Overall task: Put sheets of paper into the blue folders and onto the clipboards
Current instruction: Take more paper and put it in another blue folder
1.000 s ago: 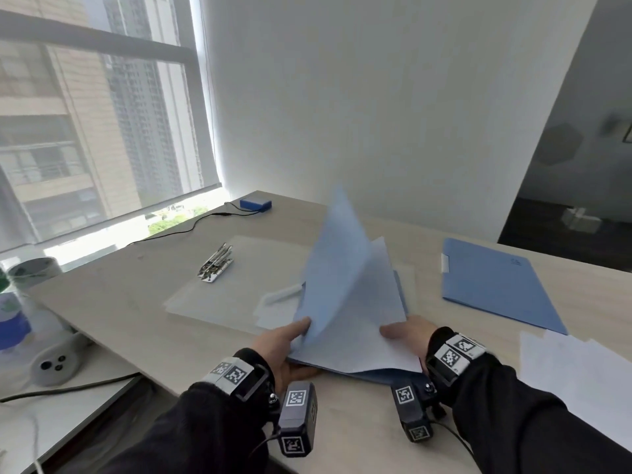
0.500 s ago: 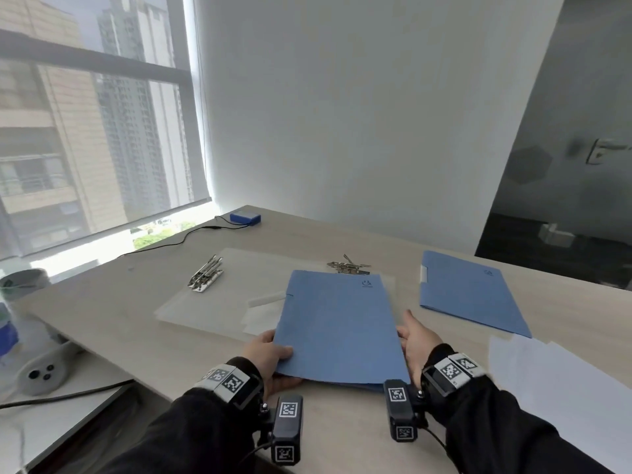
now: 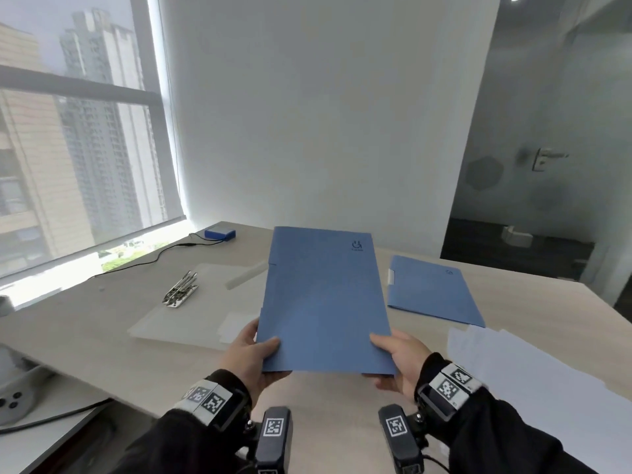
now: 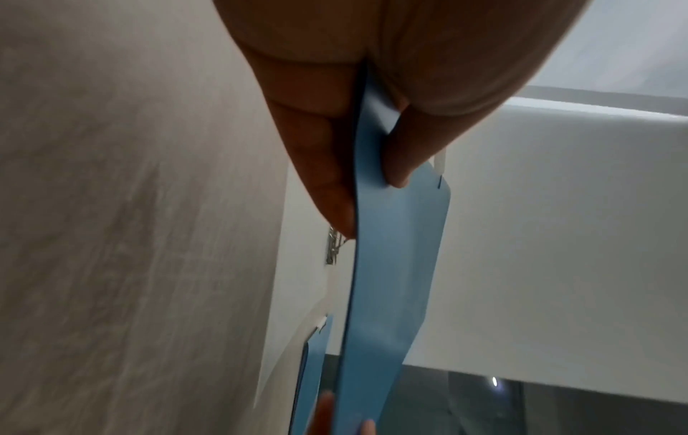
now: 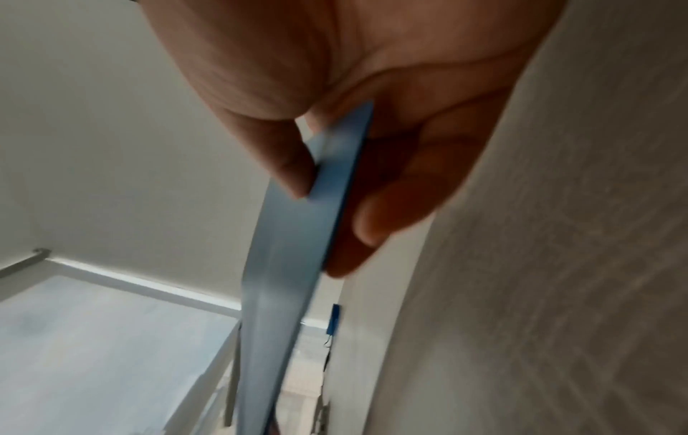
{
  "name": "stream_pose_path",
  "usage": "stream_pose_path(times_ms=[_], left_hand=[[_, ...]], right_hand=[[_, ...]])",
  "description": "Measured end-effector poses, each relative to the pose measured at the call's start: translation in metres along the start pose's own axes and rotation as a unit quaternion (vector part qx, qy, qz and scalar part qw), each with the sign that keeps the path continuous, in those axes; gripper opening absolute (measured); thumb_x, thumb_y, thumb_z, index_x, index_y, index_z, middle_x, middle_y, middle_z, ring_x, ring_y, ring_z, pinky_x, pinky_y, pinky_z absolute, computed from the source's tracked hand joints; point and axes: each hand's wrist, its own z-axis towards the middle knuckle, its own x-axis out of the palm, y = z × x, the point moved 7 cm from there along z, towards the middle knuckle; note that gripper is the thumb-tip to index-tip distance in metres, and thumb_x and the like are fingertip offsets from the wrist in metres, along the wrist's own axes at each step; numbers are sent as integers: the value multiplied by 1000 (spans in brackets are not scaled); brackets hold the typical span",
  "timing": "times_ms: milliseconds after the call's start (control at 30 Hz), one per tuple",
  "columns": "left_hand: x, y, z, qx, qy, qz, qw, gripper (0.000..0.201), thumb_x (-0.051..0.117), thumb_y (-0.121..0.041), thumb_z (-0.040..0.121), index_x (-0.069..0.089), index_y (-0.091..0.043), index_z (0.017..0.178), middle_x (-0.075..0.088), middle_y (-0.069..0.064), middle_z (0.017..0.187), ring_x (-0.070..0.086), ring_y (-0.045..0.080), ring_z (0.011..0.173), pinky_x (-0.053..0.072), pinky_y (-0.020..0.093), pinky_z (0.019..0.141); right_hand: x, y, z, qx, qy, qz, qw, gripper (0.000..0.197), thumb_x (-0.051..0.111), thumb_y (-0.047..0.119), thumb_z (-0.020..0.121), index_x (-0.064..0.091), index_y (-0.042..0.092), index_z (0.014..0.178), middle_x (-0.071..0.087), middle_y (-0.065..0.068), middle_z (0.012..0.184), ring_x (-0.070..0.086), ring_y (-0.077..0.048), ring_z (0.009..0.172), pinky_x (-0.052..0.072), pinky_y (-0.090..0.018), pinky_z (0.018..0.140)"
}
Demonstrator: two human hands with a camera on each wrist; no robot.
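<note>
- Lifted clear of the table (image 3: 102,340) now, where half a second ago lay flat: closed blue folder (image 3: 325,302), tilted up with its far edge raised toward the wall.
- Left: transparent clipboard (image 3: 191,319) flat on the table, its metal clip (image 3: 180,294) near the far left corner, now uncovered along its right part.
- Left hand (image 3: 251,354) pinched on the folder's near left corner, thumb on top, fingers (image 4: 327,176) underneath.
- Right hand (image 3: 400,357) clamped on the near right corner the same way, thumb over, fingers (image 5: 391,206) below.
- Right of the held folder: second blue folder (image 3: 434,289) flat on the table, unmoved, a bare strip of table between the two.
- Far right: loose white sheets (image 3: 533,378) near the table's edge, well apart from the hands.
</note>
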Motion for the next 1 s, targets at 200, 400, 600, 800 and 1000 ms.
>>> stream_pose_path(times_ms=[200,400,600,800,1000], left_hand=[[11,-6,2,14,-12,214,977,35,61,-14,90,53,-16,124,67,6,102,64,22,82,53,32,59],[7,-55,16,181,-123,382,898,32,64,-25,85,62,-21,117,65,5,119,60,19,102,45,30,84],[36,-43,34,137,-69,380,912,40,62,-41,86,64,-14,115,70,-1,96,67,20,86,50,32,72],[60,-35,40,137,-43,416,898,22,68,-31,84,71,-14,97,63,-3,74,55,12,64,41,28,65],[80,-10,43,40,7,396,917,16,61,-30,89,63,-15,84,59,1,74,53,18,62,36,25,56]], right_hand=[[-32,29,-18,-129,-63,-62,988,24,48,14,95,62,28,110,68,-11,82,58,-23,49,37,-25,43],[-71,42,-42,-178,-82,-90,977,24,57,23,84,69,29,103,74,-3,91,63,-25,71,40,-26,49],[-85,43,-56,-206,-23,-24,978,33,50,-1,93,69,16,114,74,-7,111,70,-32,102,54,-49,90],[-112,38,-61,-198,-30,-11,980,33,50,-5,92,71,12,110,74,-14,109,69,-39,101,53,-53,92],[-134,35,-65,-184,-47,-10,982,33,50,-6,91,67,8,116,75,-15,106,71,-36,96,57,-44,82]])
